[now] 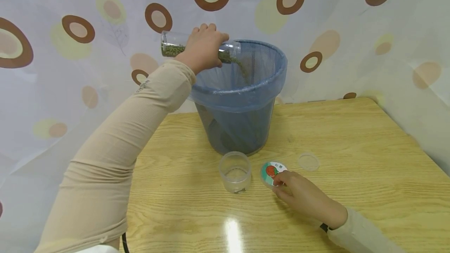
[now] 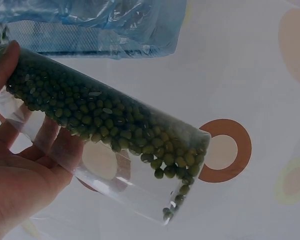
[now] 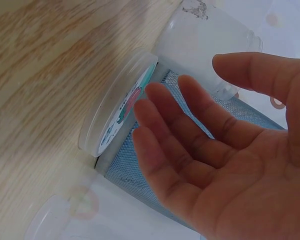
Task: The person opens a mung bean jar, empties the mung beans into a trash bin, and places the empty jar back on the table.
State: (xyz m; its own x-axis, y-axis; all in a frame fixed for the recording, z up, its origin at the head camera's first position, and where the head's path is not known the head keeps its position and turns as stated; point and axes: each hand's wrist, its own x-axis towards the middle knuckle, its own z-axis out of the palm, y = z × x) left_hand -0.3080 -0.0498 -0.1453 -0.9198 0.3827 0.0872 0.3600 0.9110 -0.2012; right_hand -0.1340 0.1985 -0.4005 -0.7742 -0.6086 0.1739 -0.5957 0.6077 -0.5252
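My left hand (image 1: 204, 48) grips a clear plastic jar (image 2: 135, 195) tipped nearly on its side, its mouth over the bin. Green mung beans (image 2: 110, 117) fill part of the jar, and some stream from its mouth into the bin (image 1: 239, 130), which is mesh with a blue bag (image 1: 246, 98) folded over its rim. On the table, my right hand (image 1: 304, 196) is at a round lid (image 1: 268, 173) with a red and green picture on top. In the right wrist view its fingers (image 3: 165, 107) are loosely bent beside the lid, with nothing gripped.
An uncovered clear tub (image 1: 234, 175) stands in front of the bin, left of the lid. A thin transparent disc (image 1: 308, 161) lies to the right of the lid. Behind the wooden table (image 1: 337, 128) hangs a patterned white sheet (image 1: 351, 22).
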